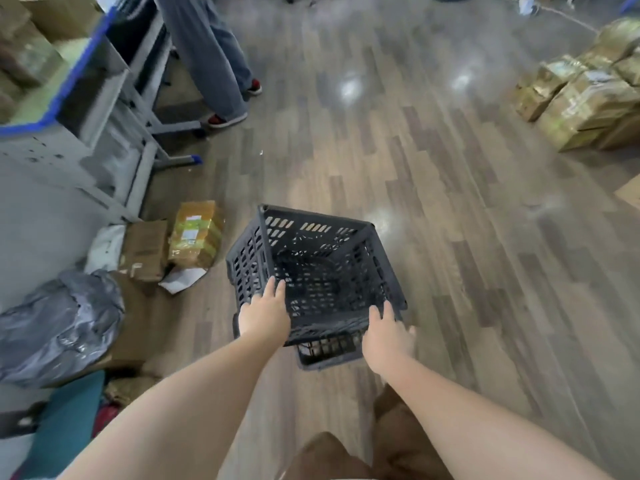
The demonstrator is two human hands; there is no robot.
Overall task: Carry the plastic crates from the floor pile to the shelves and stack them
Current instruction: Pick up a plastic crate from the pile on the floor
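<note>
**Kid:** What are the hands doing?

**Helper:** Both hands hold a dark crate point(317, 268) over the wood floor point(450, 202). The left hand point(265, 313) is closed on the near left corner of the crate. The right hand point(388, 332) is closed on the near right corner.

**Kid:** Is that just one crate?

**Helper:** I think two. A second rim point(329, 355) peeks out under the near side of the crate, so one may sit inside the other.

**Kid:** Which way does it point?

**Helper:** Its open top faces up and tips a bit toward the person. It looks nearly square, so I can't pick a long side.

**Kid:** What part of the job is this?

**Helper:** I think it's the carrying part. Next the person must walk it to the shelves. The gray rack point(104, 109) is up and to the left of the crate.

**Kid:** Anything in the way?

**Helper:** Yes. Small boxes point(194, 233) lie just left of the crate, and another person's legs point(211, 57) stand far past it.
</note>
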